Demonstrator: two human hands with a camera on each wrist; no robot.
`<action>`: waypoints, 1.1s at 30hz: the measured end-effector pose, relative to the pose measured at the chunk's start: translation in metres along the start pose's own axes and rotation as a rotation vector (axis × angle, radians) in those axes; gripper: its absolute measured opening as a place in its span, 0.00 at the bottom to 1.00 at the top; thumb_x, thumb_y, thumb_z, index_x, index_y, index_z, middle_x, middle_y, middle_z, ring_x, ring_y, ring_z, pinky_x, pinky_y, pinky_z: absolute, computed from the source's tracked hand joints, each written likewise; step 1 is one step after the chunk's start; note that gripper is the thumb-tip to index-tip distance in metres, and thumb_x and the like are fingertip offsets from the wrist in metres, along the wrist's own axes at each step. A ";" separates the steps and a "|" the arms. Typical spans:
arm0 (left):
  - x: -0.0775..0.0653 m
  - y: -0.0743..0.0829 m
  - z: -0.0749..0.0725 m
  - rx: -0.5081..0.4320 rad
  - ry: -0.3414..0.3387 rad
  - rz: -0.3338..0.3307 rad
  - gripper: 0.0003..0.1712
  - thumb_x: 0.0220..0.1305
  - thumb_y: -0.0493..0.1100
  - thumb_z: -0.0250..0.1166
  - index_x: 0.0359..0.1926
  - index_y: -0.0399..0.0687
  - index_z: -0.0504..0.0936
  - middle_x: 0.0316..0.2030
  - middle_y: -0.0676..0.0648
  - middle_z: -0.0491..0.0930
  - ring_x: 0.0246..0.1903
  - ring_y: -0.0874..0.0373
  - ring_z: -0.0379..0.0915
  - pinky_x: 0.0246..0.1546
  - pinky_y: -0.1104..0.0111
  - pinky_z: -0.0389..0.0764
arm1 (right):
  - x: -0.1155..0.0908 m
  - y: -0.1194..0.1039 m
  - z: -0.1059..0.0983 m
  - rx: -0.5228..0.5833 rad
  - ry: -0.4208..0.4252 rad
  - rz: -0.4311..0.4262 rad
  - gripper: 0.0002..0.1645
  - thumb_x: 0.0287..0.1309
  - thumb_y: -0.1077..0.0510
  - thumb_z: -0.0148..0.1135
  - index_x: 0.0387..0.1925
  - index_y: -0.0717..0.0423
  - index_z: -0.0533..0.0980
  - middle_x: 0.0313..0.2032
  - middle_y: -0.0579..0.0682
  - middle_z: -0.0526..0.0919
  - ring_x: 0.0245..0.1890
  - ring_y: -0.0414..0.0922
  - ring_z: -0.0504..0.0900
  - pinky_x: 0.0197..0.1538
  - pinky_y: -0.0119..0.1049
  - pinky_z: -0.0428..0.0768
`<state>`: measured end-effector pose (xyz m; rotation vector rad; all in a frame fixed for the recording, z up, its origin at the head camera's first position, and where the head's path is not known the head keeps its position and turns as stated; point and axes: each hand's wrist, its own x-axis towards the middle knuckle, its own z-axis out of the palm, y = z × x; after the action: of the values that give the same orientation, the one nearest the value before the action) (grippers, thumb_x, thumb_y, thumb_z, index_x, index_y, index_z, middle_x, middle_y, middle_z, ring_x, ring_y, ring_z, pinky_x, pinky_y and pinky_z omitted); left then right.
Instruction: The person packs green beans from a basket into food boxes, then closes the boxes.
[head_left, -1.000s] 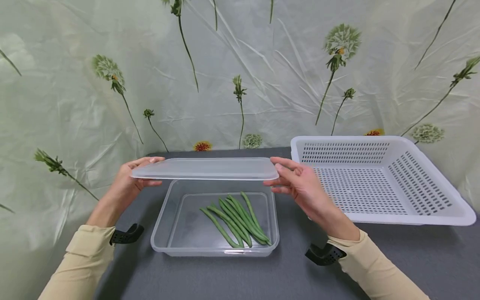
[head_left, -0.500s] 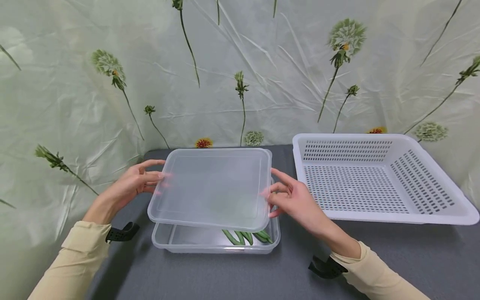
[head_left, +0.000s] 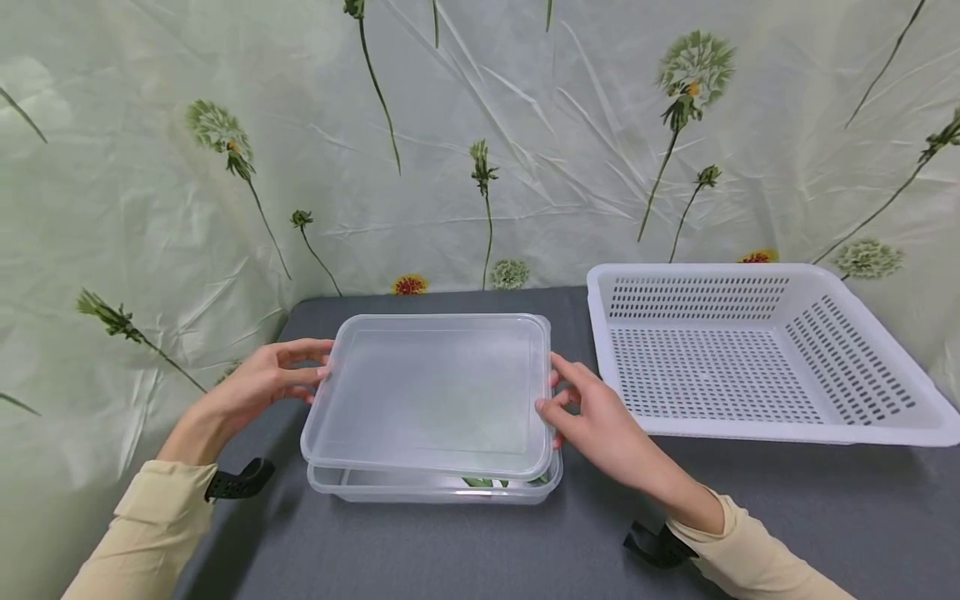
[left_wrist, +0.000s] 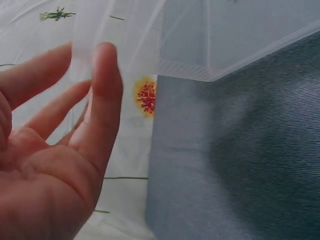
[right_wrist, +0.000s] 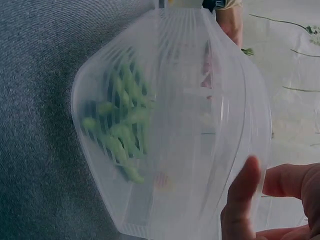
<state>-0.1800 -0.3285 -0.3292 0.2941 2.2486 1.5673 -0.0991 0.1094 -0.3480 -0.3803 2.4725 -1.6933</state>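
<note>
A translucent plastic lid (head_left: 431,400) is held over a clear food container (head_left: 405,493), covering most of it and leaving a strip at the front uncovered. My left hand (head_left: 258,383) grips its left edge, thumb and fingers at the rim. At the right edge, my right hand (head_left: 600,421) pinches it between thumb and fingers. Several green beans (head_left: 486,482) lie in the container, mostly hidden under the lid. Through the container's wall (right_wrist: 95,170) the right wrist view shows the green beans (right_wrist: 122,125) blurred, with the right hand (right_wrist: 280,200) at the lid's edge.
A white perforated basket (head_left: 720,379) stands to the right on the dark grey table (head_left: 450,554). Behind the table hangs a flower-printed sheet (head_left: 420,200). A black band (head_left: 240,481) sits at the left wrist, another black band (head_left: 658,546) at the right.
Both hands have tilted the lid from nearly edge-on to facing the head camera and lowered it towards the container. The green beans, in full view before, are now mostly covered.
</note>
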 end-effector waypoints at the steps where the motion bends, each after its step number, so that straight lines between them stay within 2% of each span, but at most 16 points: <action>1: -0.001 -0.001 0.000 -0.003 0.003 0.005 0.29 0.68 0.38 0.64 0.66 0.32 0.68 0.51 0.45 0.80 0.40 0.54 0.80 0.38 0.59 0.84 | 0.000 0.000 0.001 -0.030 0.013 -0.007 0.40 0.66 0.58 0.62 0.74 0.59 0.56 0.48 0.51 0.70 0.24 0.46 0.80 0.28 0.39 0.82; 6: -0.006 -0.007 0.003 -0.004 0.000 0.000 0.29 0.68 0.39 0.64 0.67 0.33 0.69 0.53 0.48 0.80 0.44 0.55 0.80 0.42 0.61 0.83 | -0.002 0.004 0.006 -0.209 0.060 -0.052 0.39 0.65 0.58 0.62 0.71 0.66 0.59 0.45 0.51 0.70 0.29 0.43 0.72 0.28 0.32 0.76; 9: -0.009 -0.011 0.003 -0.001 -0.008 0.008 0.30 0.68 0.38 0.63 0.67 0.32 0.68 0.56 0.48 0.79 0.49 0.55 0.79 0.46 0.61 0.82 | -0.003 0.005 0.009 -0.302 0.077 -0.056 0.38 0.65 0.56 0.62 0.70 0.67 0.61 0.42 0.51 0.69 0.30 0.42 0.68 0.27 0.32 0.70; 17: -0.013 -0.023 0.004 -0.051 -0.058 0.016 0.30 0.70 0.36 0.60 0.69 0.30 0.64 0.59 0.48 0.77 0.54 0.58 0.76 0.50 0.60 0.81 | -0.001 0.008 0.013 -0.388 0.106 -0.071 0.36 0.62 0.58 0.62 0.69 0.65 0.65 0.34 0.47 0.67 0.26 0.38 0.67 0.25 0.31 0.68; 25: -0.017 -0.019 0.007 -0.051 -0.037 0.003 0.31 0.71 0.38 0.60 0.70 0.30 0.63 0.60 0.49 0.77 0.54 0.58 0.76 0.48 0.59 0.82 | -0.006 0.007 0.013 -0.338 0.108 -0.050 0.34 0.60 0.60 0.61 0.67 0.65 0.67 0.36 0.46 0.70 0.29 0.38 0.70 0.27 0.30 0.71; 33: -0.019 -0.019 0.008 -0.019 -0.052 -0.002 0.29 0.73 0.41 0.58 0.70 0.35 0.65 0.63 0.47 0.74 0.58 0.62 0.73 0.48 0.56 0.81 | -0.014 0.008 0.015 -0.154 0.120 -0.028 0.32 0.65 0.58 0.61 0.68 0.63 0.67 0.40 0.46 0.72 0.34 0.39 0.73 0.33 0.31 0.72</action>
<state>-0.1583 -0.3352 -0.3456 0.3236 2.1925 1.5607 -0.0833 0.1023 -0.3613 -0.3400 2.7063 -1.5843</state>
